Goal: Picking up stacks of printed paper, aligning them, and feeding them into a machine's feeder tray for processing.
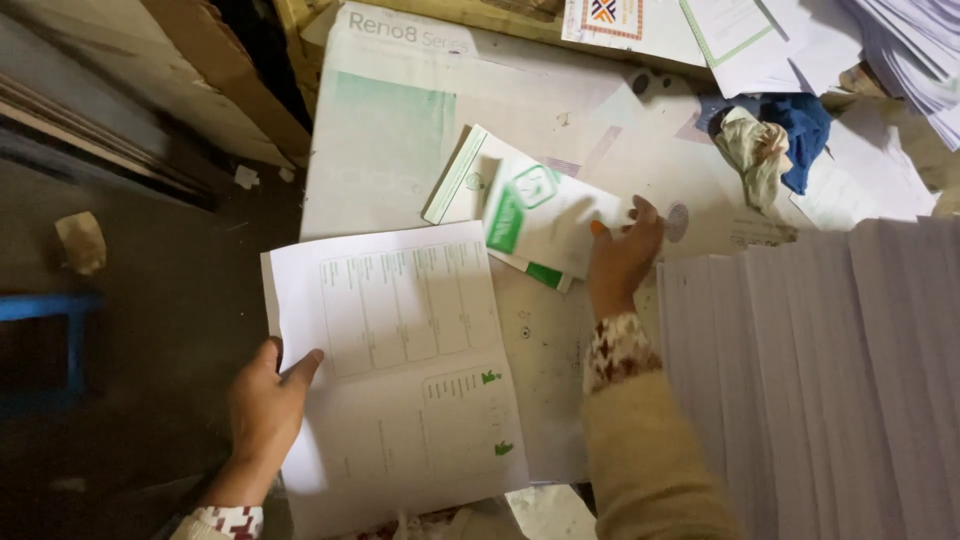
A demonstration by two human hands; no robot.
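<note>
My left hand point(265, 405) grips the left edge of a large white printed sheet point(410, 360) with tables and small green marks, lying on a pale work board point(400, 140). My right hand point(622, 258) reaches forward with its fingers on the corner of a folded white and green leaflet point(545, 215), which rests on a small pile of similar leaflets point(465, 180). My right sleeve is beige with a patterned cuff.
A fanned stack of white sheets point(830, 370) fills the right side. A beige cloth point(755, 150) and a blue cloth point(805, 125) lie behind it, with more paper stacks point(900, 50) at the top right. A dark floor point(130, 330) and a blue frame point(60, 320) lie left.
</note>
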